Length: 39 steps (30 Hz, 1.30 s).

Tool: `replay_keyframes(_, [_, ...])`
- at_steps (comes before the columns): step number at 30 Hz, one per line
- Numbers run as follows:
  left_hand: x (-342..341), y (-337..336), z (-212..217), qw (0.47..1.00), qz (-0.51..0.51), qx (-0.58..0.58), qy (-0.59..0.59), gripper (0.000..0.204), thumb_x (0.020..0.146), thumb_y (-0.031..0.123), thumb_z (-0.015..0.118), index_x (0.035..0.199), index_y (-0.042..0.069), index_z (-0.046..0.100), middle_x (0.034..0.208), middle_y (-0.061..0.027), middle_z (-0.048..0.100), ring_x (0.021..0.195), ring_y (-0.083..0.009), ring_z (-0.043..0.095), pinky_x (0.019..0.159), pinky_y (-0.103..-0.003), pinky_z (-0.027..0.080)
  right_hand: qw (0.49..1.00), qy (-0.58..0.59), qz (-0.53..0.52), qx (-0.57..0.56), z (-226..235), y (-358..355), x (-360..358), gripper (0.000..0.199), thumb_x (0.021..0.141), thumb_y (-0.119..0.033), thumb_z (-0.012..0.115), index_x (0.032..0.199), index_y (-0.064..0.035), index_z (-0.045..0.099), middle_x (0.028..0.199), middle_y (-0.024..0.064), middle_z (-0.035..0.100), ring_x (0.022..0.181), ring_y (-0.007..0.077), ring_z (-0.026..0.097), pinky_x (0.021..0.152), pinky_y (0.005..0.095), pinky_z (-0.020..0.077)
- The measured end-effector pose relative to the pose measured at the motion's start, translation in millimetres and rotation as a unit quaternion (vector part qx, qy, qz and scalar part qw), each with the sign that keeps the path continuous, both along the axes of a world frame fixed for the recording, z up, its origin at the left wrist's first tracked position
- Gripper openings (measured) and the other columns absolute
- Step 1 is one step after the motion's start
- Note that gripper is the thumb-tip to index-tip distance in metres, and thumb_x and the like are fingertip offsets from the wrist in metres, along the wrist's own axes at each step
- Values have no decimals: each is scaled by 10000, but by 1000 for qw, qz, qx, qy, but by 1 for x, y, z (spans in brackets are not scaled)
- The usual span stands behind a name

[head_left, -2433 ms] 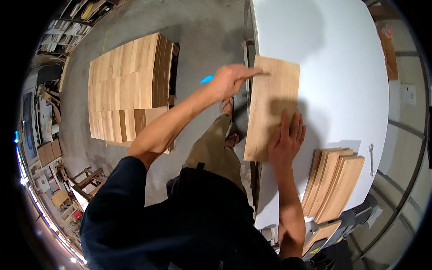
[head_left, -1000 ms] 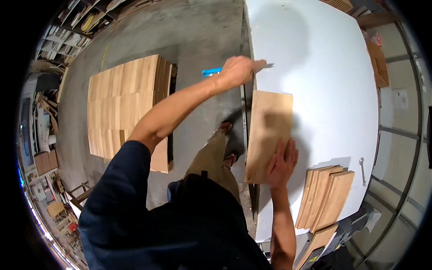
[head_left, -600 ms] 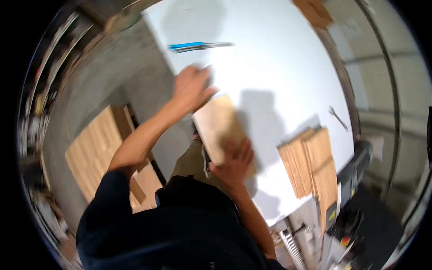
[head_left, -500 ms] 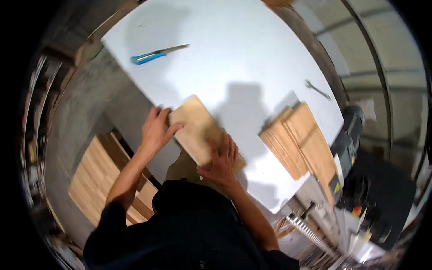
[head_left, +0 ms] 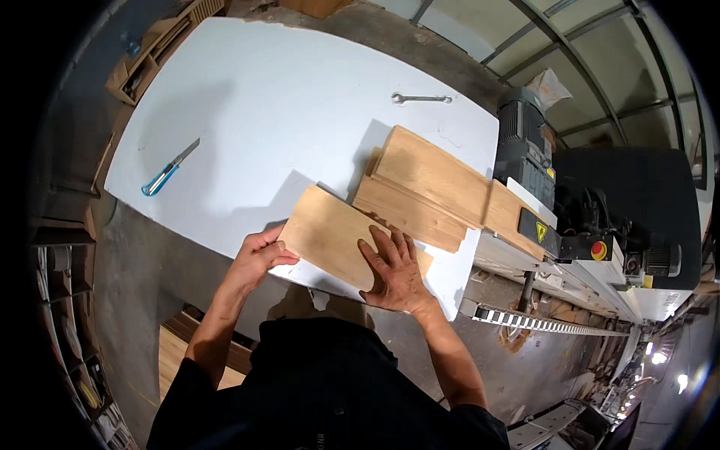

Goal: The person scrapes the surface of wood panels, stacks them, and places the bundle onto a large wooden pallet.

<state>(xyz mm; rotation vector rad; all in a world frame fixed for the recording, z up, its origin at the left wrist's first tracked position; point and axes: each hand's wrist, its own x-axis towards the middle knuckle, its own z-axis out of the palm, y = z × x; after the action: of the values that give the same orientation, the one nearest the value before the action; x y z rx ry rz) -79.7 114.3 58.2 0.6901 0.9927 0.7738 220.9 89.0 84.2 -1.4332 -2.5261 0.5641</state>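
A pale rectangular wooden board [head_left: 326, 236] lies slantwise at the near edge of the white table. My left hand [head_left: 259, 259] is closed at the board's left end, fingers curled against its edge and partly hidden. Spread over the right part of the board, my right hand [head_left: 397, 274] rests flat with its fingers apart and the thumb by the near edge. Just beyond the board, several similar wooden boards [head_left: 435, 172] are stacked, some with stepped edges.
On the white table [head_left: 247, 97] lie a blue utility knife [head_left: 169, 171] at the left and a wrench [head_left: 421, 98] at the far right. A machine with a grey motor [head_left: 523, 139] and red button [head_left: 598, 250] adjoins the right side. Wooden panels [head_left: 180, 360] stand below left.
The view has swung to the right, bringing more of the machine in. The board has turned to lie more crosswise near the stack, with both hands still at it.
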Motion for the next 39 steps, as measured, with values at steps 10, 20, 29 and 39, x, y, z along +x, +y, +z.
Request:
replay_keyframes(10, [-59,27,-66,965,51,88,243,306,881,8,488,1156,1,624,1044,-64,638,954,-146,590,849,-284,490,999,31,13,13,-34,0,-5,900,513,-328,823,1323,-125,488,1411,178,342,1288,472,280,1001,613,260])
replay_keyframes(20, [-218,104,-87,558,38,184,808,424,855,194,553,1267,102,510,1256,-168,509,1139,-391,491,959,-480,401,994,17,108,30,-82,-3,-75,786,585,-395,760,1268,-91,518,1368,204,382,1261,518,304,996,642,260])
replay_keyframes(29, [-160,-30,-55,749,180,172,614,340,785,116,633,1122,82,605,898,-192,586,840,-359,592,758,-421,490,984,38,165,57,-83,9,-104,857,590,-413,773,1328,-97,474,1380,202,377,1242,500,328,1003,604,280])
replay_keyframes(39, [18,-129,-70,751,111,112,641,621,847,114,525,1426,287,377,919,-151,618,725,-335,622,594,-438,515,973,65,193,106,-96,6,-106,829,682,-539,700,1357,-122,460,1386,197,372,1223,524,343,961,620,304])
